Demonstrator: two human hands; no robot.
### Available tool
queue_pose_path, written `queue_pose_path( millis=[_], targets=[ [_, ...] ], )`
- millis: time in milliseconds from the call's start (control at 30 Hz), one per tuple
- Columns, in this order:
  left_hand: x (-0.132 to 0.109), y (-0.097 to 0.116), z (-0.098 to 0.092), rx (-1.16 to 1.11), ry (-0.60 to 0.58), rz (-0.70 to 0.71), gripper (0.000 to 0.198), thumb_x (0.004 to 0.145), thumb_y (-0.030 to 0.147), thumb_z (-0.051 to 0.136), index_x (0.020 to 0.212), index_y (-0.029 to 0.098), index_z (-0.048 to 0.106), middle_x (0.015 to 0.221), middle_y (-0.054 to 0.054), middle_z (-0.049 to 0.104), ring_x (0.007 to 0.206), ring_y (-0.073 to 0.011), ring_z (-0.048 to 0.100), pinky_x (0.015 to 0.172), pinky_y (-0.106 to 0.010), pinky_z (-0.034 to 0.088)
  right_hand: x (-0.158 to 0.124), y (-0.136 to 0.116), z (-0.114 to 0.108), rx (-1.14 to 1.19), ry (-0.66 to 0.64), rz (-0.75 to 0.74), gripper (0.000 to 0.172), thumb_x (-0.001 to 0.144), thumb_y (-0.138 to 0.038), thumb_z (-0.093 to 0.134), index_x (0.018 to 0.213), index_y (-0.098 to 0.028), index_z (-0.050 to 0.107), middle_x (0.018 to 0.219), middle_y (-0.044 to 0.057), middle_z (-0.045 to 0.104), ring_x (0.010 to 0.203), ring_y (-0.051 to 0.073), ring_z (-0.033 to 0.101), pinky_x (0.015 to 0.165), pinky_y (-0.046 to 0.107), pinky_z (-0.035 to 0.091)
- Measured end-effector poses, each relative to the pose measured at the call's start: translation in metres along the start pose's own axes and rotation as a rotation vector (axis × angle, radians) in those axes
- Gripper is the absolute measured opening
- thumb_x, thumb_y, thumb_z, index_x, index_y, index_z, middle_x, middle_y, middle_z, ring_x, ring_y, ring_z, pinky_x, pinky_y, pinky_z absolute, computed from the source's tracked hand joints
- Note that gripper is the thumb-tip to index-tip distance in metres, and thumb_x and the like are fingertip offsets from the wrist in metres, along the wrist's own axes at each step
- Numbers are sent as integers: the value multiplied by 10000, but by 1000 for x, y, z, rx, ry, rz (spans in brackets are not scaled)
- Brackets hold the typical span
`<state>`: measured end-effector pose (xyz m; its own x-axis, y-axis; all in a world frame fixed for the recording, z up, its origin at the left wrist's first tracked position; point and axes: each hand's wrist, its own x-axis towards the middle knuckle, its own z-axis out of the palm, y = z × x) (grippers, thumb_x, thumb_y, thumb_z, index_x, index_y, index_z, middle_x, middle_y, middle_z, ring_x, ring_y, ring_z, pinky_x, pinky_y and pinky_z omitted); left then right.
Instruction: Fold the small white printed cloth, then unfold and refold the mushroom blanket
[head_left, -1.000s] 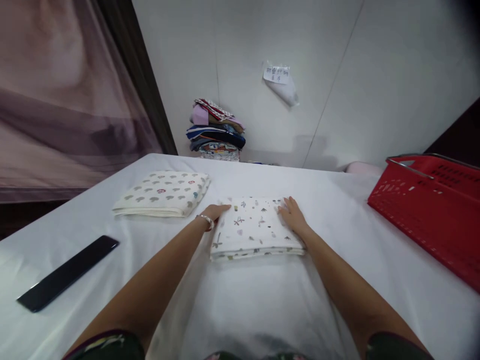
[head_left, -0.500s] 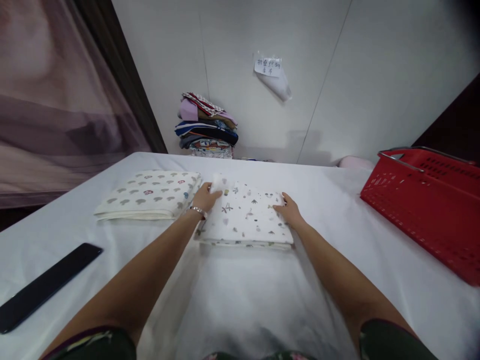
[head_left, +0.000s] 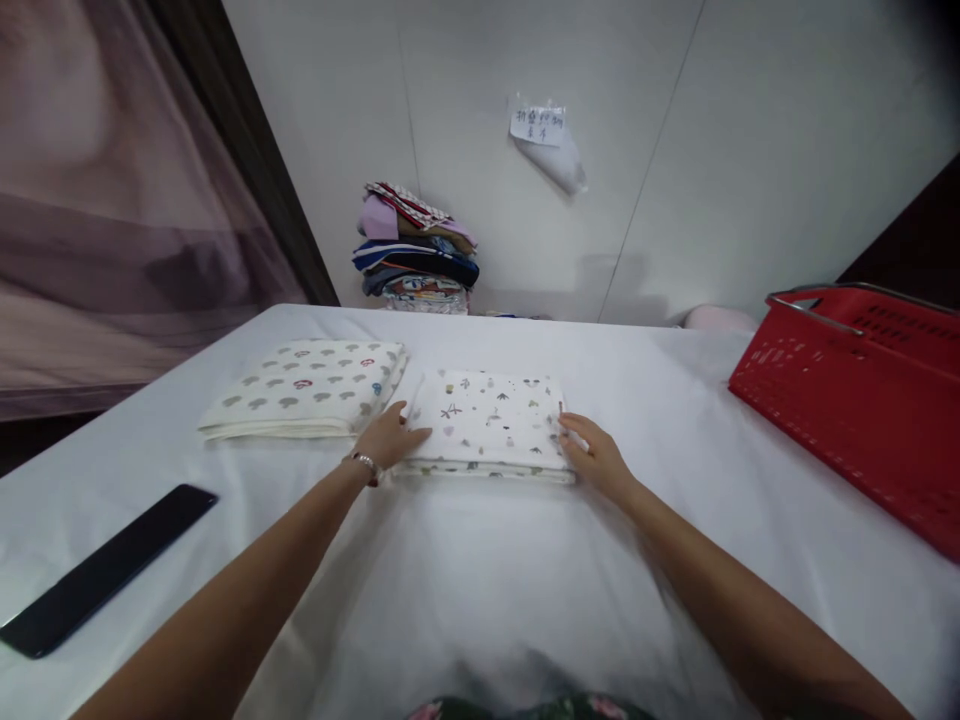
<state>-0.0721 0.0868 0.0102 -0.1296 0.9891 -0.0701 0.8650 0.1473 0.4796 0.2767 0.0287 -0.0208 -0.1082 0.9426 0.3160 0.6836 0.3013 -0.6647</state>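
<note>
the folded leaf-print cloth [head_left: 491,425] is lying on the white table [head_left: 517,560]. the left hand [head_left: 388,437] is holding its fingers apart at one side; the right hand [head_left: 598,455] is touching the other, grip unclear.

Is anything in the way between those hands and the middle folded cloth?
Nothing visible: the left hand and right hand are at opposite edges of the folded cloth. The mushroom-print cloth lies off left, not between.

Plain room: curtain [head_left: 127,250], fabric pile [head_left: 417,250]
</note>
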Motion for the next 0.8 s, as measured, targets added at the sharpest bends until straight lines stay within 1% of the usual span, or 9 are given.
queue_pose_path(
  millis=[67, 133, 167, 267, 367, 467, 600, 700, 800],
  targets=[
    [-19, 7, 1, 90, 85, 158, 616, 729, 407, 581, 1267, 147, 434, 1215, -147, 546, 1060, -271, 547, 908, -352, 408, -15, -2, -6, 20, -39, -68, 333, 859, -350, 428, 1101, -226, 620, 1198, 57, 583, 1144, 195, 498, 982, 342, 387],
    [-38, 23, 6, 132, 165, 374, 474, 781, 346, 526, 1217, 167, 483, 1227, -129, 531, 1115, -262, 499, 962, -366, 366, -24, -2, -7, 75, -38, -27, 318, 866, -344, 415, 1065, -230, 635, 1171, 50, 601, 1104, 194, 526, 970, 346, 399],
    [-47, 34, 11, 129, 174, 481, 409, 795, 329, 512, 1177, 184, 515, 1203, -114, 546, 1116, -255, 491, 969, -371, 358, -27, -1, -7, 123, -21, 22, 319, 863, -346, 414, 1062, -227, 633, 1171, 51, 601, 1074, 196, 544, 946, 350, 419],
    [-70, 72, 30, 108, 91, 742, 306, 831, 319, 482, 1103, 204, 564, 1127, -97, 581, 1054, -239, 510, 932, -389, 372, -28, 5, -2, 322, 57, 187, 326, 836, -344, 433, 1070, -203, 611, 1102, 64, 627, 943, 188, 596, 805, 329, 493],
    [-84, 107, 53, 116, 35, 896, 294, 843, 314, 486, 1103, 206, 566, 1109, -92, 579, 1027, -231, 506, 896, -392, 375, -27, 11, 0, 470, 51, 294, 315, 792, -318, 467, 1039, -183, 609, 921, 49, 659, 741, 152, 609, 606, 260, 496],
    [-88, 132, 75, 139, -16, 930, 320, 815, 338, 542, 1112, 222, 565, 1097, -89, 573, 1007, -235, 501, 863, -391, 376, -28, 14, -1, 532, -22, 346, 332, 749, -286, 490, 1043, -177, 597, 799, 15, 637, 572, 105, 552, 478, 212, 434],
    [-84, 145, 95, 154, -55, 868, 337, 798, 403, 562, 1080, 221, 590, 1034, -81, 586, 967, -230, 505, 820, -365, 385, -30, 17, -2, 561, -65, 328, 315, 720, -250, 498, 1012, -173, 588, 752, -8, 605, 549, 90, 532, 449, 189, 398],
    [-81, 147, 100, 131, -56, 813, 320, 807, 441, 539, 1025, 223, 628, 986, -64, 607, 931, -214, 513, 815, -345, 386, -28, 16, -4, 519, -92, 303, 231, 721, -220, 516, 935, -172, 592, 630, -41, 576, 507, 76, 507, 475, 183, 402],
    [-80, 148, 98, 94, -93, 780, 302, 845, 433, 474, 978, 233, 657, 966, -45, 625, 904, -191, 519, 811, -321, 388, -27, 11, -8, 540, -169, 367, 218, 755, -222, 520, 962, -169, 565, 534, -58, 562, 415, 70, 470, 408, 174, 365]
  ],
)
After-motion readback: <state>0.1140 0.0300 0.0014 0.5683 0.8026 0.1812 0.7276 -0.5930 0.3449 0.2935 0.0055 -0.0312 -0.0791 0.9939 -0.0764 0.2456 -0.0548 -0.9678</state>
